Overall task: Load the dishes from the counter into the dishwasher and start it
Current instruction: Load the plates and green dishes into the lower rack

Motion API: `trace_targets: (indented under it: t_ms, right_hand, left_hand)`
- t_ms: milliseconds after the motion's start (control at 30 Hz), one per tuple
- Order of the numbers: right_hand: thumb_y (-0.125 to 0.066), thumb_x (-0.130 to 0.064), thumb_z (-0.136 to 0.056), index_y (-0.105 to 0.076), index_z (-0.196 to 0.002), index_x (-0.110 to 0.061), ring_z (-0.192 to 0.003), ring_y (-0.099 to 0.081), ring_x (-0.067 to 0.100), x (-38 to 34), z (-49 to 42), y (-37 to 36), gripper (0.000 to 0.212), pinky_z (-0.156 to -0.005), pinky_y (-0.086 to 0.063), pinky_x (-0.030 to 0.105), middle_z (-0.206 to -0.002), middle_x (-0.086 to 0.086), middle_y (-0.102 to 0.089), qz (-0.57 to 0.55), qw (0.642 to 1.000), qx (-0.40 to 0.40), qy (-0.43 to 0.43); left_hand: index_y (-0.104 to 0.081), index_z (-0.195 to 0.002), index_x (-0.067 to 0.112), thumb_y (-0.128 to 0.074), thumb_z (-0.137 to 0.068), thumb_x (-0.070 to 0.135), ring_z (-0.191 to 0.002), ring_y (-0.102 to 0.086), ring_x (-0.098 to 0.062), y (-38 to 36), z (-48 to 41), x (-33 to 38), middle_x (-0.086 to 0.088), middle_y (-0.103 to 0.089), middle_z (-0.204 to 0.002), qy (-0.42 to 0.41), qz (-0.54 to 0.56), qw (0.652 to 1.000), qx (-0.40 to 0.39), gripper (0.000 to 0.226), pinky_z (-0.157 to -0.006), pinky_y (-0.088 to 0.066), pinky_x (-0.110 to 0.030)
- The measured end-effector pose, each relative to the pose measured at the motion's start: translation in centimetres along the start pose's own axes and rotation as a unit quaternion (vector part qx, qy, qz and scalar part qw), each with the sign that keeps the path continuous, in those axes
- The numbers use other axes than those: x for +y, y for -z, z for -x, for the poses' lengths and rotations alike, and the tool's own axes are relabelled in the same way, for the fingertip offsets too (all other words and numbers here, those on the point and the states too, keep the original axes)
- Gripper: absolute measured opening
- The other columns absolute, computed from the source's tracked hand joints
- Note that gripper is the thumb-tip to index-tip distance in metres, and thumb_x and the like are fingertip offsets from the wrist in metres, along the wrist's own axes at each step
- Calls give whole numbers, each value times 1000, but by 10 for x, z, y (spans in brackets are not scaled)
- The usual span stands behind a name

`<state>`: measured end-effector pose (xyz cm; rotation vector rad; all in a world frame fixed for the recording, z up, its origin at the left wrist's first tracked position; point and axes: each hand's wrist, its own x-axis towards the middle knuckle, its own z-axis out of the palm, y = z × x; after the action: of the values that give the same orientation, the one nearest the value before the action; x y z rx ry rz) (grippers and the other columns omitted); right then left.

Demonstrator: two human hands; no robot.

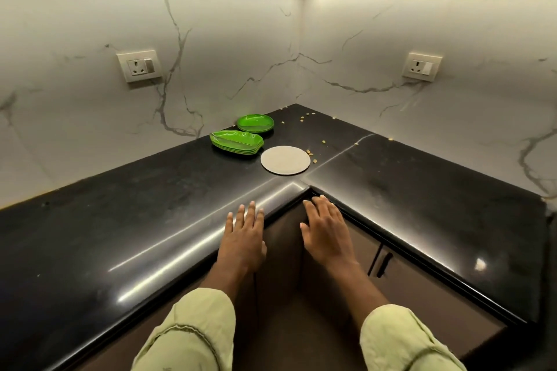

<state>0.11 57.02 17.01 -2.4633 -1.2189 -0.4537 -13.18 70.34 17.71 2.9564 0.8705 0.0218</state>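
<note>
Left grip (244,238) and right grip (327,235) spread flat, empty; I see green leaf plates (236,143) ahead across the counter (120,220) (left nearer).

Both arms are stretched forward and drawn in toward each other, palms turned down. The left hand (243,236) is held flat, its fingers (251,211) straight and slightly spread, the thumb kept close along its inner edge. The right hand (327,233) is held beside it, apart from it, its fingers (320,205) extended, close together and angled a little to the left, the thumb spread inward. The forearms are bare; the left sleeve (193,331) and right sleeve (401,340), pale green, are bunched near the elbows.
</note>
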Motion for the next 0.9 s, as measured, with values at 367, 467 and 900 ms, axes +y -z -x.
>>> trace_targets:
  t_ms: [367,467,900]
  right_hand:
    - [-64,-29,-90,-46,-143,-10,-141,-37,30,86,-117,-62,59,-117,-32,43,-147,16,-45,-8,995,-95,25]
    - [-63,-30,-91,-44,-144,-11,-142,-36,29,91,-147,-71,59,-118,-29,41,-149,15,-43,-19,993,-108,43]
    - [-61,-37,-92,-34,-148,-17,-146,-25,27,88,-273,-122,66,-117,-19,40,-156,11,-30,60,965,-233,105]
  left_hand:
    - [4,-159,16,-41,-102,37,-152,12,-30,-17,-140,8,-9,15,-165,40,-8,997,-70,75,-121,5,-49]
    - [4,-159,16,-41,-102,40,-152,12,-31,-23,-160,1,-10,15,-165,56,-11,995,-82,76,-121,4,-49]
    - [10,-158,15,-79,-81,40,-149,18,-40,-49,-291,-52,-14,22,-162,100,15,967,-236,120,-121,0,-58]
